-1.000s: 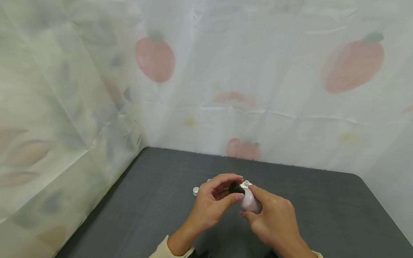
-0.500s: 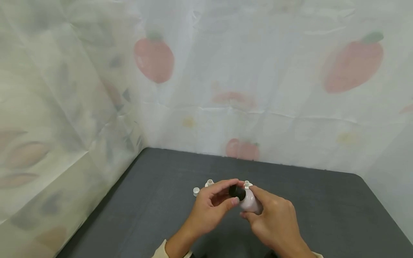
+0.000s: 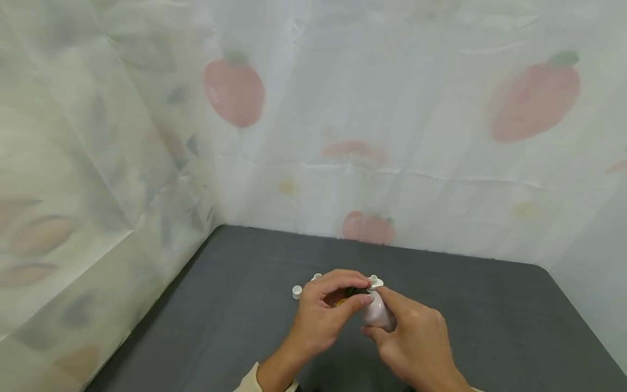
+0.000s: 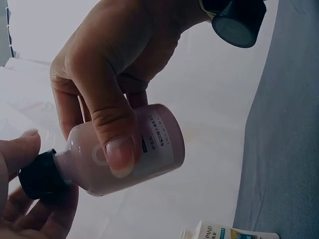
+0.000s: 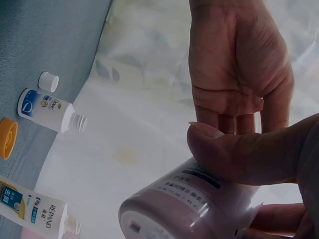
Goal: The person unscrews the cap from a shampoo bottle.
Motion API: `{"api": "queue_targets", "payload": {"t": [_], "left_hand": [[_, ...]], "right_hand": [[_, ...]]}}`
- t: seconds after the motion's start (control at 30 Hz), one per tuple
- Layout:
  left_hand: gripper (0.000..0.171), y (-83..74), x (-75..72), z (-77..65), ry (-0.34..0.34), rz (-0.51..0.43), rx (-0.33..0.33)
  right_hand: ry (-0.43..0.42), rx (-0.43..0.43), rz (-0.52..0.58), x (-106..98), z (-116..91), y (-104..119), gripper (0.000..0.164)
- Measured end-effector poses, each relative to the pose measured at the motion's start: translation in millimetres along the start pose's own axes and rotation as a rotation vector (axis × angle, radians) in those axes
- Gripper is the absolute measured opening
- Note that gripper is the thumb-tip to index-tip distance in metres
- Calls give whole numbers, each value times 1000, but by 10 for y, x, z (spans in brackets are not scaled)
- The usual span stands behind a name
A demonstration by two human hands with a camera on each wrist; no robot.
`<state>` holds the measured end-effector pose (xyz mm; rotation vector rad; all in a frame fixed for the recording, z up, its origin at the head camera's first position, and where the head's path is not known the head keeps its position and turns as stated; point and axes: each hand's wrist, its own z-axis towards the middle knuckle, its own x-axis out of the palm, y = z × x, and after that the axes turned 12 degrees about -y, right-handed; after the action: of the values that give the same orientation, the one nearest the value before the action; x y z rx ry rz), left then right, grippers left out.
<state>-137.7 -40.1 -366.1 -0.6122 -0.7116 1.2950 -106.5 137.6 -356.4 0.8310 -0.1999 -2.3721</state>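
Note:
My right hand (image 3: 416,332) grips a small pale pink bottle (image 3: 377,313) around its body, above the table. The bottle lies tilted with its neck toward my left hand (image 3: 320,310). Thumb and fingers of the left hand pinch the black cap (image 4: 42,175), which sits at the bottle's neck in the left wrist view. From the head, most of that cap is covered by the fingers. A printed white label (image 4: 158,142) shows on the bottle, partly under the right thumb. In the right wrist view the cap is hidden.
Behind the hands, a white Dove bottle (image 5: 47,108) and a white REPAND bottle (image 5: 40,209) stand uncapped on the dark table (image 3: 254,272). A white cap (image 3: 297,292) and an orange cap (image 5: 7,138) lie near them. Fruit-printed sheeting (image 3: 416,163) walls the back and left.
The left thumb and fingers have shifted their grip around the black cap and now cover more of it. The right hand keeps hold of the bottle, nearly in place.

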Motion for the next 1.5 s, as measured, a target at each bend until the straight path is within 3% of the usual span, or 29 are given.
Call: {"api": "queue_targets", "payload": {"t": [0.1,0.3,0.43,0.63,0.73,0.83,1.03,1.2,1.3,1.5], "left_hand": [[18,-20,-10,-9,-4,45,-32],[33,-80,-63,-64,3,168,-133],[32,-99,-41,-46,-24,173,-125],[20,-82,16,-3,-12,70,-48],[15,-78,32,2,-20,51,-50],[16,-92,12,-15,-10,66,-111],[35,-116,-77,-45,73,122,-236],[35,-125,-99,-39,45,156,-284],[30,-120,-82,-25,28,134,-250],[18,-93,-39,8,21,67,-79]], "right_hand": [[2,5,2,-8,5,-3,67],[30,51,-4,-27,28,-3,68],[40,58,-7,-29,22,7,68],[71,50,5,-35,-10,34,72],[66,47,5,-42,-9,32,73],[63,50,0,-51,2,22,72],[95,104,-11,-59,23,4,70],[113,117,-22,-62,11,11,70],[124,118,-18,-63,0,25,70],[110,102,-5,-66,-8,51,70]]}}
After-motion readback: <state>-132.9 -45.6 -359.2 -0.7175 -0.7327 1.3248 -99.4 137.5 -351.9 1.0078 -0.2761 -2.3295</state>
